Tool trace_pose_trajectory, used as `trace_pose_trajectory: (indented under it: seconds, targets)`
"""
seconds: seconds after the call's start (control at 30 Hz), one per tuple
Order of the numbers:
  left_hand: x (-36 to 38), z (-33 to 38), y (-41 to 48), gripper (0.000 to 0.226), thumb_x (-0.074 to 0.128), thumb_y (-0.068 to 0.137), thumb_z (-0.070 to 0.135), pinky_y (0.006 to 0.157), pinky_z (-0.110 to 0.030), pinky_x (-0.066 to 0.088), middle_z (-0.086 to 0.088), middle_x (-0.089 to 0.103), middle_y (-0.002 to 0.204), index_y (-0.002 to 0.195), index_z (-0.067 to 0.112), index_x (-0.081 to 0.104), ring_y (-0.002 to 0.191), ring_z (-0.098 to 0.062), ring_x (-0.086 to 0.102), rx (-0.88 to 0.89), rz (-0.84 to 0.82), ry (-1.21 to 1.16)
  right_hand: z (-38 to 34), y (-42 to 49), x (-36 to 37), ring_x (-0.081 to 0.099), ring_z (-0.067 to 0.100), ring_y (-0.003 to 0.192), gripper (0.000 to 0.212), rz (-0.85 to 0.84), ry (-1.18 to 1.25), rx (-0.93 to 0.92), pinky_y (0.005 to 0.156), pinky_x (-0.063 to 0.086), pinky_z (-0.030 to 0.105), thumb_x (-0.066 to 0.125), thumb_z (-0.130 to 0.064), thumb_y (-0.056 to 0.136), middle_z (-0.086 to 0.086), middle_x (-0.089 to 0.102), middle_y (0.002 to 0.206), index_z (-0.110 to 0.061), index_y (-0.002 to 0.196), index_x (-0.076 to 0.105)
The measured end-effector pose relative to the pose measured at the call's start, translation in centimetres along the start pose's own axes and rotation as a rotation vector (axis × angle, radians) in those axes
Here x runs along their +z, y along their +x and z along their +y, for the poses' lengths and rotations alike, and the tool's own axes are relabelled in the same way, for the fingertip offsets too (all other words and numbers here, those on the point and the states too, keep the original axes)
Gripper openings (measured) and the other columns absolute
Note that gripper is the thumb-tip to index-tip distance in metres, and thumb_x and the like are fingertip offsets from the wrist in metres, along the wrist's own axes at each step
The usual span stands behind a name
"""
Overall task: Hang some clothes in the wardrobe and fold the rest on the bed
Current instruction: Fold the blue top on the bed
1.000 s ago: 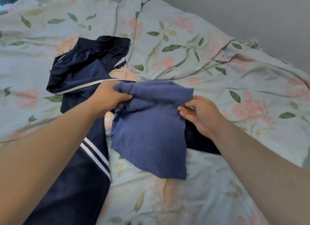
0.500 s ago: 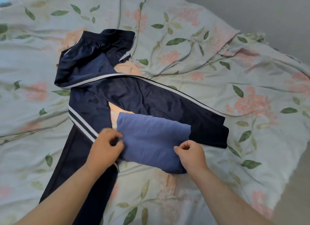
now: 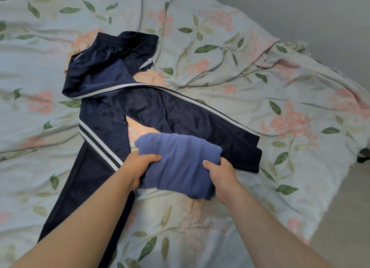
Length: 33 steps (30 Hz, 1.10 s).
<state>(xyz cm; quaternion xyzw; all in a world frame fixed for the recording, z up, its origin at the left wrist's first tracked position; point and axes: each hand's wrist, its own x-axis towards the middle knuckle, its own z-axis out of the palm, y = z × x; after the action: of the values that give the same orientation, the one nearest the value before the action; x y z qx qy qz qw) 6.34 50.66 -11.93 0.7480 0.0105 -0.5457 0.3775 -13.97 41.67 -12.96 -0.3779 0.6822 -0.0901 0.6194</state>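
Folded blue cloth btwn both hands: left hand & right hand grip its sides.

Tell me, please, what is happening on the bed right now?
A person is folding laundry on a floral bedspread. The left hand and right hand each grip one side of a small folded blue garment, which partly overlaps one leg of the navy track pants. The white-striped pants lie spread out and unfolded on the bed.
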Motion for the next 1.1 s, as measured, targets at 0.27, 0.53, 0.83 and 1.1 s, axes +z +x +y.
trace_pose_trajectory:
  seconds: [0.27, 0.53, 0.83, 1.1]
  targets:
    - [-0.3, 0.8, -9.0, 0.037, 0.070, 0.087, 0.007, 0.083, -0.050, 0.058, -0.007, 0.074, 0.109, 0.121, 0.021, 0.063, 0.098, -0.029, 0.073, 0.190, -0.106, -0.275, -3.4, -6.6, -4.7, 0.071, 0.022, 0.090, 0.015, -0.050, 0.104, -0.234, 0.069, 0.059, 0.036, 0.063, -0.012, 0.091, 0.003, 0.072, 0.101, -0.016, 0.106, 0.062]
    - [0.6, 2.2, -25.2, 0.059, 0.079, 0.069, 0.006, 0.071, -0.042, 0.058, -0.004, 0.073, 0.112, 0.122, 0.025, 0.061, 0.100, -0.028, 0.072, 0.421, -0.024, -0.438, -9.2, -17.7, -11.5, 0.072, 0.017, 0.092, 0.031, -0.240, 0.124, -0.466, 0.074, 0.058, 0.037, 0.063, -0.005, 0.091, -0.007, 0.072, 0.106, -0.030, 0.110, 0.061]
    - [-1.2, 2.5, -43.3, 0.092, 0.095, 0.042, 0.025, 0.067, -0.039, 0.060, -0.011, 0.071, 0.116, 0.126, 0.015, 0.058, 0.100, -0.033, 0.071, 0.513, 0.183, -0.606, -15.4, -32.0, -15.1, 0.071, 0.018, 0.101, 0.050, -0.637, 0.044, -0.609, 0.080, 0.057, 0.036, 0.059, 0.008, 0.090, -0.006, 0.074, 0.110, -0.029, 0.123, 0.059]
    - [-4.4, 0.3, -54.8, 0.068, 0.075, 0.059, 0.005, 0.053, -0.037, 0.055, -0.008, 0.073, 0.111, 0.123, 0.025, 0.059, 0.087, -0.029, 0.073, 0.628, 0.361, -0.770, -18.6, -42.6, -14.4, 0.073, 0.018, 0.097, 0.062, -0.843, -0.010, -0.661, 0.068, 0.059, 0.030, 0.053, 0.013, 0.090, -0.007, 0.073, 0.112, -0.035, 0.129, 0.055]
